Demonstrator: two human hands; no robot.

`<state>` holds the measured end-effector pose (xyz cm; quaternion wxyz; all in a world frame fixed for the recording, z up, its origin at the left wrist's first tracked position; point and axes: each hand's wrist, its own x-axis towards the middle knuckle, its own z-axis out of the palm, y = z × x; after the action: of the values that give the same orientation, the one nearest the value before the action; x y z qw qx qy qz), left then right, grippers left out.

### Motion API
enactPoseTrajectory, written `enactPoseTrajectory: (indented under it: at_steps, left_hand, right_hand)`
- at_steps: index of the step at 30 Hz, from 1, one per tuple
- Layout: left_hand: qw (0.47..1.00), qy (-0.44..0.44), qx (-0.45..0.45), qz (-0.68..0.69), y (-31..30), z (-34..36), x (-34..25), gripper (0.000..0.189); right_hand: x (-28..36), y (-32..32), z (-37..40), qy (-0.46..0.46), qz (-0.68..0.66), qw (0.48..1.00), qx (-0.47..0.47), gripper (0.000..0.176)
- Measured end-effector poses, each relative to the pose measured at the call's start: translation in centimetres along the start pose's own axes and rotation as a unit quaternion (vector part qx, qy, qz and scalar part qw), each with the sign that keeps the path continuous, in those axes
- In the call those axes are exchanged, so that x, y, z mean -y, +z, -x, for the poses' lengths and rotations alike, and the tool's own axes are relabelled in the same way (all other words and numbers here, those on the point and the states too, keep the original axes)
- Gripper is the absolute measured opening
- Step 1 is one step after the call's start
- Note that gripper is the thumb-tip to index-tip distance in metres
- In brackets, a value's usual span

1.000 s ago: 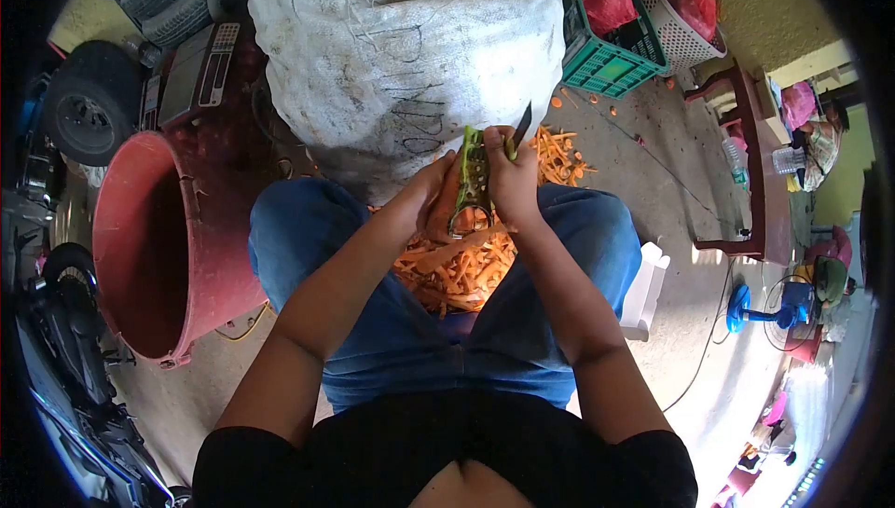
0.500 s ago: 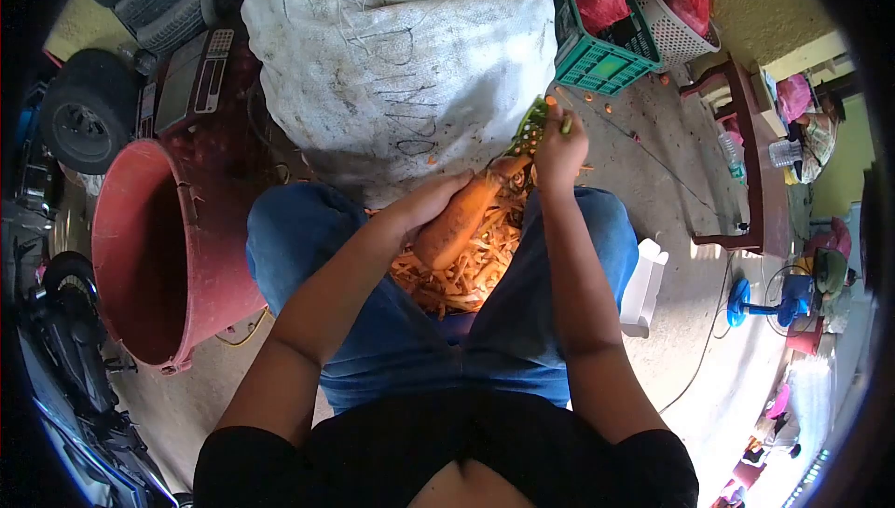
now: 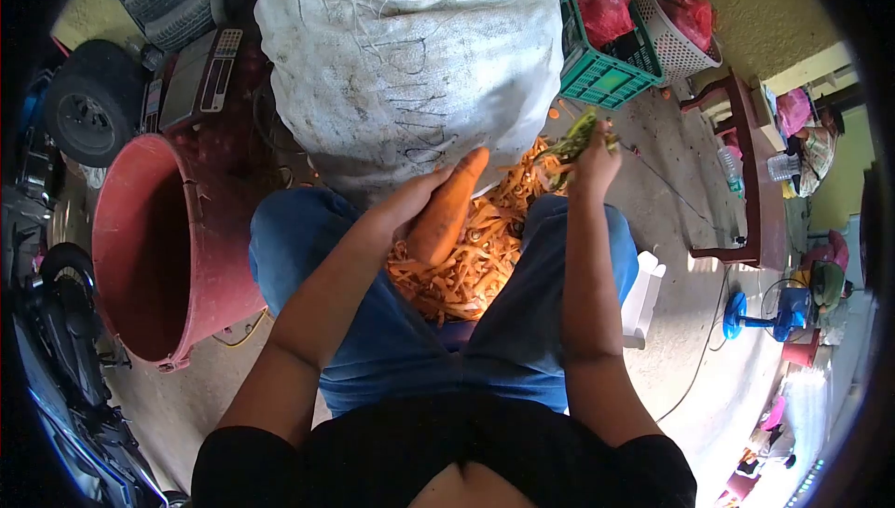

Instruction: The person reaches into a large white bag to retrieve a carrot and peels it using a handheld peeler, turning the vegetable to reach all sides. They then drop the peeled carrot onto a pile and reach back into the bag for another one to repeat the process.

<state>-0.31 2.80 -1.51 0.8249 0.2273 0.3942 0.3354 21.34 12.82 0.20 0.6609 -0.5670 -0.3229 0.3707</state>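
My left hand (image 3: 419,193) is closed around a large orange carrot (image 3: 447,217), its narrow end pointing up and to the right. Dark patches mark the carrot's lower side. In my right hand (image 3: 598,165) is a green peeler (image 3: 571,143), held to the right of the carrot and apart from it. Motion blurs the peeler, so its blade is hard to make out. Orange peelings (image 3: 480,261) are heaped between my knees, below both hands. Whatever container holds them is mostly hidden.
A bulging white sack (image 3: 410,70) stands right in front of my knees. To the left is a tilted red bin (image 3: 219,238). A green crate (image 3: 611,79) and a white basket (image 3: 673,37) are at the upper right. A white box (image 3: 643,298) lies beside my right knee.
My right hand has moved the peeler away from the carrot, to the right. The carrot has tilted more upright in my left hand, and its narrow end shows now.
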Motion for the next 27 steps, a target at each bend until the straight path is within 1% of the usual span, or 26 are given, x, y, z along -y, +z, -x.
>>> enactPoseTrajectory:
  at_steps: [1,2,3,4,6,7,8,9,10,12,13,14,15,16,17,18,20,21,22,23,24,26,27]
  left_hand:
    - [0.999,-0.013,-0.012,0.047,0.7,0.2,-0.5,0.044]
    - [0.995,-0.025,-0.023,0.092,1.1,0.2,-0.9,0.044]
    - [0.995,-0.026,-0.011,0.096,1.1,-0.1,-1.1,0.041]
    - [0.995,-0.026,-0.011,0.094,1.1,-0.5,-1.0,0.041]
    - [0.993,0.022,-0.013,0.118,0.9,-1.6,-0.6,0.037]
    - [0.993,0.023,-0.014,0.118,0.4,-2.5,-0.1,0.037]
    - [0.986,0.038,0.01,0.165,-0.3,-3.6,0.4,0.035]
    - [0.975,0.054,0.034,0.211,0.2,-3.4,0.0,0.032]
    - [0.975,0.055,0.033,0.211,0.6,-2.9,-0.3,0.032]
    - [0.977,0.052,-0.021,0.203,1.8,-1.5,-0.9,0.029]
    - [0.97,0.075,-0.006,0.23,2.2,-1.4,-0.7,0.03]
    - [0.971,0.074,-0.006,0.229,1.7,-1.8,-0.3,0.03]
    - [0.978,0.059,-0.014,0.198,1.3,-2.1,0.1,0.03]
    - [0.985,0.044,-0.021,0.167,0.9,-2.3,0.4,0.031]
    - [0.984,0.01,-0.045,0.172,0.6,-2.5,0.7,0.031]
    - [0.984,0.009,-0.045,0.173,0.5,-2.3,0.7,0.031]
    - [0.991,-0.02,-0.016,0.134,0.4,-2.0,0.4,0.03]
    - [0.99,-0.019,-0.017,0.136,0.7,-1.7,0.4,0.03]
    - [0.997,-0.018,0.01,0.08,1.5,-1.2,0.3,0.032]
    - [0.999,-0.017,0.039,0.025,2.1,-0.7,0.2,0.035]
    - [0.999,-0.016,0.04,0.025,2.3,-0.1,0.0,0.035]
    - [0.995,-0.022,0.094,0.032,2.3,0.9,-0.5,0.035]
    - [0.995,-0.023,0.095,0.032,2.5,1.1,-0.6,0.035]
  right_hand:
    - [-0.4,0.5,0.7,-0.01,0.041,0.999,0.018,0.024]
    - [-0.6,1.0,1.7,0.005,0.04,0.998,0.05,0.024]
    - [-0.5,1.5,2.8,0.029,0.049,0.995,0.079,0.024]
    - [-0.2,2.1,4.0,0.102,0.038,0.989,0.096,0.031]
    - [-0.3,2.6,5.9,0.151,-0.007,0.972,0.178,0.031]
    - [-0.4,2.8,6.7,0.146,-0.008,0.968,0.205,0.03]
    - [-0.5,3.1,7.4,0.141,-0.009,0.962,0.232,0.029]
    - [-0.9,3.6,8.0,0.118,-0.001,0.97,0.213,0.027]
    - [-0.8,3.5,8.4,0.125,0.002,0.961,0.245,0.026]
    - [-0.2,3.7,9.4,0.032,0.068,0.964,0.255,0.025]
    - [0.1,3.8,10.1,0.015,0.061,0.964,0.257,0.025]
    - [0.2,3.9,10.5,-0.001,0.053,0.965,0.258,0.025]
    - [-0.1,4.0,10.7,-0.039,0.103,0.961,0.252,0.024]
    - [-0.1,4.0,10.8,-0.038,0.103,0.962,0.25,0.024]
    - [0.2,4.0,10.9,-0.084,0.148,0.959,0.229,0.023]
    - [0.3,4.0,10.9,-0.129,0.192,0.951,0.207,0.022]
    - [0.2,4.0,10.5,-0.133,0.213,0.948,0.195,0.022]
    - [0.3,3.9,9.7,-0.135,0.242,0.946,0.17,0.021]
    - [0.4,3.8,8.7,-0.138,0.27,0.942,0.144,0.021]
    - [-0.5,3.5,6.6,-0.157,0.3,0.937,0.083,0.021]
    - [-1.7,2.9,4.0,-0.176,0.33,0.927,0.02,0.02]
    - [-2.3,1.4,0.0,-0.148,0.38,0.91,-0.074,0.023]
    - [-2.0,0.8,-1.0,-0.148,0.381,0.91,-0.075,0.023]
